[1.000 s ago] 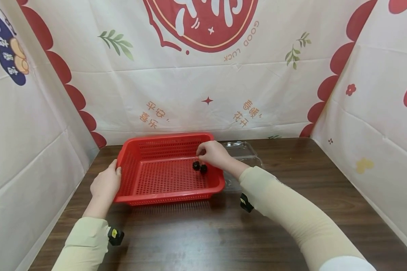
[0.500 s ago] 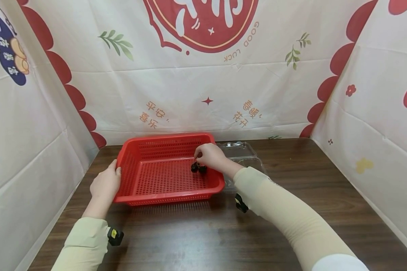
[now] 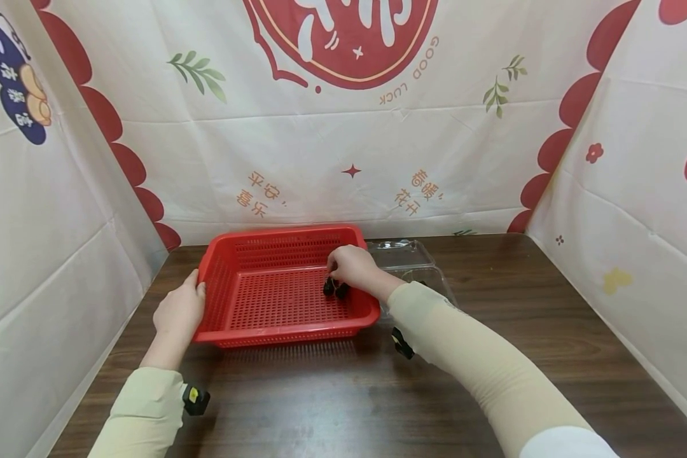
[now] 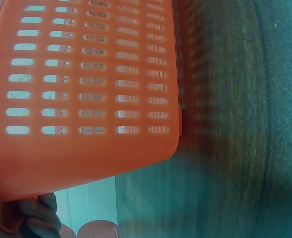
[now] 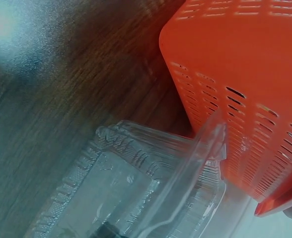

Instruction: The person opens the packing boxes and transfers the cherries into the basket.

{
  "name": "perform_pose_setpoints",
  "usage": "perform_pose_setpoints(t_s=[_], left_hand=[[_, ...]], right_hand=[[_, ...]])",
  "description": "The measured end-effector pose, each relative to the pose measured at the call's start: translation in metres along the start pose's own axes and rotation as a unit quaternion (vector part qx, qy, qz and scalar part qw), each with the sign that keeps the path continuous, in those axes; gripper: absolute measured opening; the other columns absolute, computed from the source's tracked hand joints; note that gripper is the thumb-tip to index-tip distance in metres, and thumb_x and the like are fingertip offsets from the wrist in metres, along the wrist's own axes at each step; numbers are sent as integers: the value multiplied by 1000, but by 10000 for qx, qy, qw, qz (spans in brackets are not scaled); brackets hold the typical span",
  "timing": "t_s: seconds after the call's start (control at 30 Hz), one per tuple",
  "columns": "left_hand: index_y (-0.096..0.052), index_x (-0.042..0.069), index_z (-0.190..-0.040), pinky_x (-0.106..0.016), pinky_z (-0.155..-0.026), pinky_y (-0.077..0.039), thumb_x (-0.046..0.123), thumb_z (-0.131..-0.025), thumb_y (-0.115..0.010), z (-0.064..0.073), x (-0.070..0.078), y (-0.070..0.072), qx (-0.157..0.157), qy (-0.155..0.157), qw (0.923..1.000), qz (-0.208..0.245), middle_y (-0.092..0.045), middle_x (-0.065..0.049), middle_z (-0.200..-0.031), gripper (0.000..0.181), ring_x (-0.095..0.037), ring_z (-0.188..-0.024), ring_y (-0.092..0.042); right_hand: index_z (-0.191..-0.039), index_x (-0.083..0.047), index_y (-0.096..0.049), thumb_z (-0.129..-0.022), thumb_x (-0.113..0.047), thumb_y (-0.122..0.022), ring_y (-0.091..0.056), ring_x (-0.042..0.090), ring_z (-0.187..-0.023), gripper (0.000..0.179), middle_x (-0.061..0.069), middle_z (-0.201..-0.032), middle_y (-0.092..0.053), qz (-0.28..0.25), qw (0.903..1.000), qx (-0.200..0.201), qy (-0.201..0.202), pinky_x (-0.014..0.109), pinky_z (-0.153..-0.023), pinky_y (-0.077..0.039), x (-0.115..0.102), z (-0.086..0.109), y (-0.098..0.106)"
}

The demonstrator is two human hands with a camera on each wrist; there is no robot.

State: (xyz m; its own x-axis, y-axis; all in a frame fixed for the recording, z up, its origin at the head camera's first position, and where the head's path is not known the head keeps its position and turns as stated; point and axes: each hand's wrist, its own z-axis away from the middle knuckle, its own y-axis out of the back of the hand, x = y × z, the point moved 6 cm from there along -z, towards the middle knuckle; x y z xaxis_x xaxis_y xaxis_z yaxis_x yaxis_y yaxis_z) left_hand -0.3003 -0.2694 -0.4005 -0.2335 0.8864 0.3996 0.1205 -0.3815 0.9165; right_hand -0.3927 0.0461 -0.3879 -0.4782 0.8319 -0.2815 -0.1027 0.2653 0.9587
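A red plastic basket [image 3: 289, 327] with slotted walls stands on the table. My left hand [image 3: 179, 308] grips its left rim; curled fingers [image 4: 40, 215] show at the rim in the left wrist view. My right hand [image 3: 356, 267] reaches over the right wall into the basket. Between its fingertips it pinches the thin stems of a pair of dark cherries [image 3: 341, 291], which hang low, close over the basket floor at the right side. In the right wrist view the basket wall hides most of that hand.
A clear plastic clamshell box [image 5: 106, 183] lies unfolded against the basket's right side, with something dark [image 5: 108, 230] in it. Brown wooden table [image 3: 298, 401] extends in front. White printed cloth [image 3: 343, 140] walls off the back and sides.
My right hand has moved slightly left and down into the basket, lowering the cherries nearer its floor. My left hand keeps its hold on the rim.
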Motion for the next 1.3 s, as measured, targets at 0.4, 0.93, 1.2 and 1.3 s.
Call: perform_pose_setpoints(t_s=[0.4, 0.93, 1.2, 1.3], left_hand=[[-29, 4, -152, -53, -66, -47, 27, -104, -38, 0, -1, -1, -9, -53, 10000, 20, -55, -34, -121, 54, -43, -88, -60], [-30, 4, -151, -58, -70, -47, 27, -104, -37, 2, 1, 1, -4, -84, 10000, -26, -54, -35, -124, 53, -46, -93, -60], [-29, 5, -152, -58, -68, -47, 28, -104, -37, 1, 0, 1, -30, -66, 10000, -20, -53, -36, -123, 54, -47, -92, -60], [-29, 5, -152, -58, -68, -47, 28, -104, -37, 1, 0, 1, -52, -63, 10000, -23, -53, -36, -124, 54, -46, -93, -60]], right_hand=[[-83, -16, -74, -88, -13, -72, -60, 9, -64, 6, -7, -67, -63, 143, 9997, -182, -49, 28, -70, -51, -2, -5, -4], [-82, -16, -73, -87, -9, -69, -59, 12, -69, 9, -7, -70, -64, 378, 9990, -240, 20, 29, -72, -50, -3, -4, -3], [-90, -16, -76, -87, -10, -69, -61, 8, -72, 9, -5, -84, -69, 401, 9989, -232, -1, 32, -74, -52, -1, 0, 7], [-95, -14, -77, -88, -10, -69, -63, 10, -78, 11, -3, -90, -70, 404, 9990, -160, 61, 33, -77, -53, 0, 3, 13]])
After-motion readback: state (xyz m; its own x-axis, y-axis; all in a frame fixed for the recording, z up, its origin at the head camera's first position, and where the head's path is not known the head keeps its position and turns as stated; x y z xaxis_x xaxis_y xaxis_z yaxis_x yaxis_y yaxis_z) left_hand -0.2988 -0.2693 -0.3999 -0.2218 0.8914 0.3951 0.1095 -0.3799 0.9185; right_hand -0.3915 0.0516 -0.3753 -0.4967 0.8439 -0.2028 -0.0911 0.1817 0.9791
